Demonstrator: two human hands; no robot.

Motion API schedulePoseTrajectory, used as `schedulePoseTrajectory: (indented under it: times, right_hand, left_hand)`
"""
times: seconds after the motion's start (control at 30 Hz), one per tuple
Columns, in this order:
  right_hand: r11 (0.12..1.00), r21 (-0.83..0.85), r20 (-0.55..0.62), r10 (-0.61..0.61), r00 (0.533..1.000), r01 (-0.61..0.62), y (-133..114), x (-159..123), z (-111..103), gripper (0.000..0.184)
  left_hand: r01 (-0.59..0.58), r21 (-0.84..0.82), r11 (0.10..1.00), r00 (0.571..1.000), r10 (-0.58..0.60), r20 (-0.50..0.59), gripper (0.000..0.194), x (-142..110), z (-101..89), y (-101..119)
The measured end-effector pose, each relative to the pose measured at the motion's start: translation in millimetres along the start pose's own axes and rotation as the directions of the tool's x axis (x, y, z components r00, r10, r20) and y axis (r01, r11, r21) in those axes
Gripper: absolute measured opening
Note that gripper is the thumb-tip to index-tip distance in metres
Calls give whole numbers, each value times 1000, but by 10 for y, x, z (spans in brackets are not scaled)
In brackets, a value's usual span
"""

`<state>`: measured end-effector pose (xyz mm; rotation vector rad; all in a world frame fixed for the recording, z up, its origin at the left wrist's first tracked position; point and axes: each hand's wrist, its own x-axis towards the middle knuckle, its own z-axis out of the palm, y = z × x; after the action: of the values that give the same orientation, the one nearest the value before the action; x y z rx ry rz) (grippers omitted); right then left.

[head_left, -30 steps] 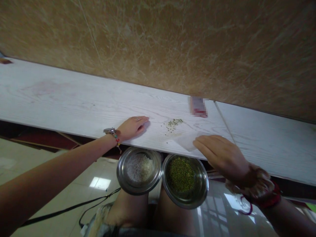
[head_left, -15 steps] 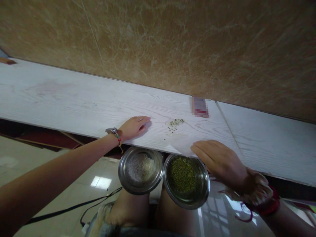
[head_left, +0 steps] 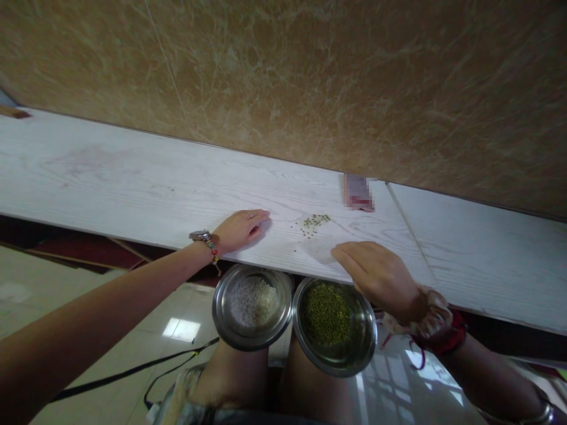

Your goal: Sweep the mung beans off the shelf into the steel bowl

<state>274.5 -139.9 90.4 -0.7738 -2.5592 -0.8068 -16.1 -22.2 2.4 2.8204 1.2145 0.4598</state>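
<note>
left hand [head_left: 239, 229]: palm down on the white woodgrain surface [head_left: 133, 177] near its front edge, fingers together and flat, holding nothing. Watch and beaded bracelet on the wrist.
right hand [head_left: 376, 273]: palm down at the front edge of the surface, fingers extended and lying on a sheet of white paper [head_left: 319, 249]. Pressing on it, not pinching as far as I can see; thumb side is hidden, so grip underneath can't be told. Scrunchie and red band on the wrist.
white paper: flat on the surface, mostly covered by the right hand, one corner sticking out toward the left. Pale on pale, edges hard to trace.
mung beans on surface [head_left: 313, 221]: small loose scatter of green beans, just beyond the paper, between the two hands, closer to the right one. Neither hand touches them.
bowl of mung beans [head_left: 334, 324]: round steel bowl on the person's lap, below the front edge of the surface, partly under the right wrist. Green beans cover the bottom.
bowl of rice [head_left: 252, 306]: second steel bowl, touching or nearly touching the first on its left, holds white grains. Sits below the left wrist.
blurred card [head_left: 358, 192]: small pinkish-red item at the back of the surface against the brown marble-pattern wall [head_left: 310, 77]; detail unreadable.
floor: glossy tile, with a black strap [head_left: 133, 372] trailing across it at lower left.
</note>
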Motion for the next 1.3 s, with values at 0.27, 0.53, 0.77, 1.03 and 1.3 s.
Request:
schedulePoseTrajectory:
  times: [0.27,0.53,0.77,1.03,1.3]
  right_hand:
    - [996,-82,18,-16,1000,17,66,-101,48,31]
    - [999,-44,42,-27,999,29,12,41,64,25]
    - [996,-51,33,-75,997,77,97,-24,-56,30]
    - [995,-44,36,-88,995,90,111,-17,-89,29]
    - [998,-52,28,34,999,-33,207,-238,-152,29]
  left_hand:
    - [-4,2,1000,1000,4,9,38,2,-7,9]
    - [2,21,1000,1000,-2,3,39,-4,-12,17]
    - [-16,9,1000,1000,16,-20,38,-8,7,9]
    - [-25,15,1000,999,26,-26,37,-5,16,-8]
    - [-16,7,1000,1000,17,-24,38,-1,23,-8]
